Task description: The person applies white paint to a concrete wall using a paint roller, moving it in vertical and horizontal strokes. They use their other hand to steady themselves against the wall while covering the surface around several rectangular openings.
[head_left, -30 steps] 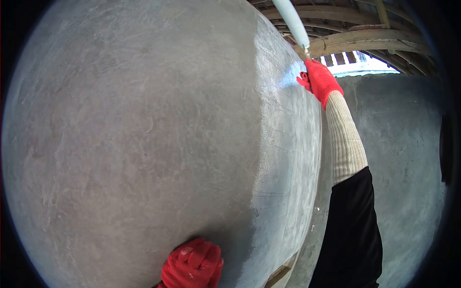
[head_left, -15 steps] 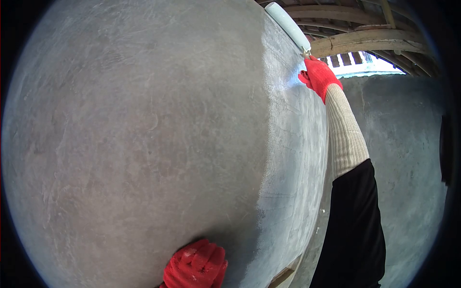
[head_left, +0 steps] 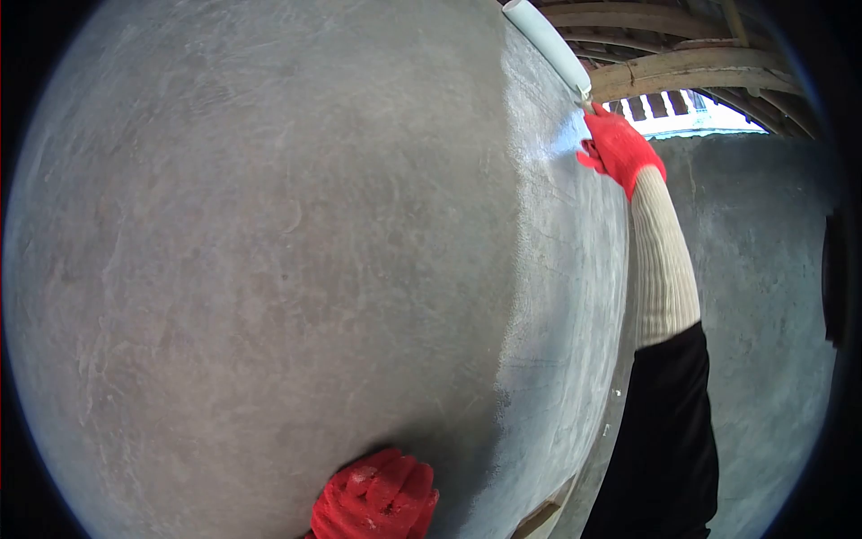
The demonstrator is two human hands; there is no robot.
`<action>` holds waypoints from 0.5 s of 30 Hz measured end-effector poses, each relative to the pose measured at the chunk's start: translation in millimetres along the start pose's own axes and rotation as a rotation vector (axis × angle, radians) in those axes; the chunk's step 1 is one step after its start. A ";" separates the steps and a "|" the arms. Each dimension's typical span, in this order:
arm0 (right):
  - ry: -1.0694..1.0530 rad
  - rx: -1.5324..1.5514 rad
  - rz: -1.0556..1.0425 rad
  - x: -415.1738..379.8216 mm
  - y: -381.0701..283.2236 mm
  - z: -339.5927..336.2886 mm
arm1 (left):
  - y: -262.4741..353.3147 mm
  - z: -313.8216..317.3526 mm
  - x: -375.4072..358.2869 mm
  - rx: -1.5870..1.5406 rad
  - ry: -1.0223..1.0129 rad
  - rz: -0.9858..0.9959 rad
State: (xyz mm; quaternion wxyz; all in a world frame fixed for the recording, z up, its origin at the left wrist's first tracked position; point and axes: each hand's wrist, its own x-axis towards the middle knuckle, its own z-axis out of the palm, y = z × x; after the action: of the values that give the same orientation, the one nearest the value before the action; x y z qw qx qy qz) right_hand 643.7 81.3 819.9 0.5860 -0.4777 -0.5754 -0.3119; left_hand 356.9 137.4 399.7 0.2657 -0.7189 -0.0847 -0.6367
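Observation:
High on the right, my right hand (head_left: 620, 151) in a red knitted glove is closed around the handle of a paint roller (head_left: 548, 47). The roller's pale, coated sleeve lies slanted against the top of the grey wall (head_left: 296, 234). Below it runs a whitish, wet-looking painted band (head_left: 561, 296) along the wall's right side. At the bottom edge, my left hand (head_left: 377, 494), also red-gloved with pale specks, is curled shut close to the wall. Whatever its fingers may hold is hidden.
Wooden roof beams (head_left: 696, 74) cross the upper right, with a bright opening beneath them. A second grey wall (head_left: 763, 269) stands behind my right arm. Part of a wooden piece (head_left: 536, 519) shows at the bottom, right of centre.
The view has shifted slightly, so wall, roller and both hands sit further right in the picture. My right hand still grips the roller high on the wall.

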 end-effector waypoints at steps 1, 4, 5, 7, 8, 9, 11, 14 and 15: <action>-0.036 -0.257 -0.077 2.3 8.9 -3.9 | 2.2 -6.4 3.4 -0.021 -0.020 0.025; -0.031 0.151 0.121 -46.2 -22.4 4.0 | 4.4 -2.6 2.3 -0.011 -0.003 -0.029; -0.016 0.195 0.081 -48.8 -18.7 2.6 | 4.4 -2.1 1.9 -0.020 -0.015 -0.019; -0.059 0.071 0.040 -68.9 -10.0 -0.9 | 2.5 -2.7 0.6 0.013 -0.040 0.009; -0.036 -0.145 -0.219 -69.2 26.2 0.6 | 1.4 -0.6 0.0 0.000 -0.056 0.019; -0.020 -0.362 -0.474 -73.1 62.9 2.7 | 0.1 2.6 -0.8 0.014 -0.071 0.012; -0.087 -0.474 -0.478 -151.9 68.3 7.8 | 1.3 4.9 -3.4 0.014 -0.107 0.015; -0.120 0.247 0.184 -270.4 77.0 20.4 | 8.8 5.3 -2.1 0.061 -0.065 0.000; -0.125 0.271 0.207 -309.8 90.6 23.1 | 11.1 7.1 -4.2 0.044 -0.091 0.016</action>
State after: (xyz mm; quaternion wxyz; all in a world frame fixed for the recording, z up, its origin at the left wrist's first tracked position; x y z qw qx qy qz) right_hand 673.5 77.1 497.7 0.6372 -0.4693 -0.5953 -0.1392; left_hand 367.4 132.4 392.3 0.2827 -0.7416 -0.1049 -0.5992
